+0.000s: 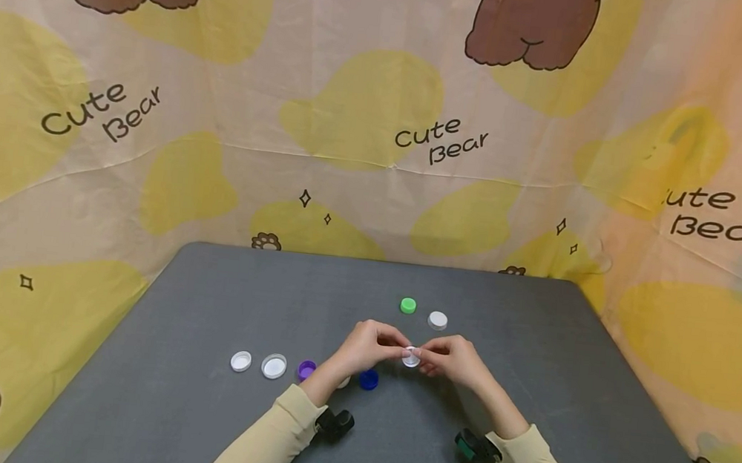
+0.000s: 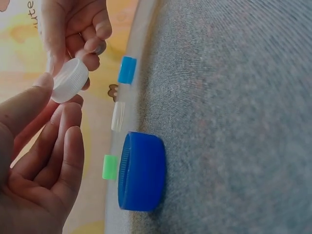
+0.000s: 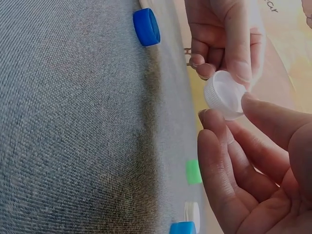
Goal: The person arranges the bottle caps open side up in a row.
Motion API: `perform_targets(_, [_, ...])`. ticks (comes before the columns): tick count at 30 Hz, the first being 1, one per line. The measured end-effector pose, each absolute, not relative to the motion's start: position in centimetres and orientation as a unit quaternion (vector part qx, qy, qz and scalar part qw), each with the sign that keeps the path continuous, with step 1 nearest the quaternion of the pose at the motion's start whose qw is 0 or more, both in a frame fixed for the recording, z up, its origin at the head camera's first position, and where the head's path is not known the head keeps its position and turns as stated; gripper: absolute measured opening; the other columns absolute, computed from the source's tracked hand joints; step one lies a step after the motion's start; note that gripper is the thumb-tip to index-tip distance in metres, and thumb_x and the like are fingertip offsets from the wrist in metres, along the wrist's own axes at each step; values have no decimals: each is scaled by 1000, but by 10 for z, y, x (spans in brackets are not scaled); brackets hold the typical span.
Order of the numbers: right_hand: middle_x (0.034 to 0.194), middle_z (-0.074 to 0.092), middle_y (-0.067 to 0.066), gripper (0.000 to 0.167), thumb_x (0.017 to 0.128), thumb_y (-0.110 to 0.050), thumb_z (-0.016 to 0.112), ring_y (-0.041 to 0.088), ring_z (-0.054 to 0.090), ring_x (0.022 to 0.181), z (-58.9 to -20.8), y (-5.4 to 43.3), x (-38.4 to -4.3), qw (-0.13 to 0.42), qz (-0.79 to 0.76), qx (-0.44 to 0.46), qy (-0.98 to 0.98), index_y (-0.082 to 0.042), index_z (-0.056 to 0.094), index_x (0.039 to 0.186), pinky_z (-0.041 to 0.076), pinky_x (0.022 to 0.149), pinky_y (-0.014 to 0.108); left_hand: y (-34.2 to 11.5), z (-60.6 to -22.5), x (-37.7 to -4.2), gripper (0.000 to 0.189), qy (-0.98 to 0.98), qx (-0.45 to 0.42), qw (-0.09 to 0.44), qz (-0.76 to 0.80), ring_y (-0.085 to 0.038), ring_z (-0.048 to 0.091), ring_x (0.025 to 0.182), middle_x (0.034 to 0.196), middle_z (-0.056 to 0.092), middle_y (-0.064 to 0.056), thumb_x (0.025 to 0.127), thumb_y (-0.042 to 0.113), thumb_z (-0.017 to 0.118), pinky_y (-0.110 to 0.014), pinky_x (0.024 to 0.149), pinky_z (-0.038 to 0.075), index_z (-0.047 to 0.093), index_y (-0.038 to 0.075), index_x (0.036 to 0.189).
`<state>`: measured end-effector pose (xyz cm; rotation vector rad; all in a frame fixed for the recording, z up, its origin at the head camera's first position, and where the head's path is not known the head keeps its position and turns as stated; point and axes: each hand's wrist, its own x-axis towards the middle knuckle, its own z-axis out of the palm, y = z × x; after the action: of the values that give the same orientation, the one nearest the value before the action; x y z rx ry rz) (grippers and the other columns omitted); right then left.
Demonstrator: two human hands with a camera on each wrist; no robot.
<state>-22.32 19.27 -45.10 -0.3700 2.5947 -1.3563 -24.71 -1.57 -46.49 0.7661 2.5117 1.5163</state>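
Observation:
In the head view, a small white bottle cap (image 1: 410, 357) is held up above the table between both hands. My left hand (image 1: 362, 350) pinches its left edge between thumb and fingers, and my right hand (image 1: 455, 360) pinches the right edge. The cap (image 2: 71, 81) is tilted, and its ridged side shows in the left wrist view. Its hollow inside faces the thumbs in the right wrist view, where the cap (image 3: 225, 95) appears large. Below and left of it, a dark blue cap (image 1: 369, 379) lies on the table near the left hand.
Left of the blue cap lie a partly hidden pale cap (image 1: 344, 382), a purple cap (image 1: 307, 370) and two white caps. Farther back are a green cap (image 1: 408, 306) and a white cap (image 1: 438, 320). A light blue cap (image 2: 126, 69) shows on the grey table (image 1: 193, 408).

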Motion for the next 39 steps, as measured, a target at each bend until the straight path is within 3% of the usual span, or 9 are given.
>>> perform_targets(12, [73,70,9,26,89,-23,66,14,66,63,-449,194,-225,129,-476,-117,862,2,71,91,57,65,38,-16,-468,-245,24,816,288,67,497,-3,62,68,82,72,5,76,22,80,-21,62,51,75,18,99])
perform_targets(20, [74,70,9,25,91,-21,64,16,67,65,-448,193,-223,145,-479,-106,859,3,70,93,57,64,35,-16,-469,-245,23,819,291,73,489,-3,63,67,79,71,7,74,24,82,-21,61,51,75,19,96])
perform_targets(29, [82,71,15,31,91,-23,64,27,69,75,-450,197,-222,161,-502,-149,837,6,68,103,57,68,37,-17,-474,-244,21,835,270,66,475,-3,60,66,77,70,10,74,31,81,-21,60,49,76,19,90])
perform_targets(39, [89,72,13,30,84,-16,72,15,66,75,-457,206,-227,178,-503,-185,826,3,67,108,57,69,32,-15,-474,-243,20,844,274,45,458,1,59,65,78,71,8,74,32,81,-19,60,48,76,18,88])
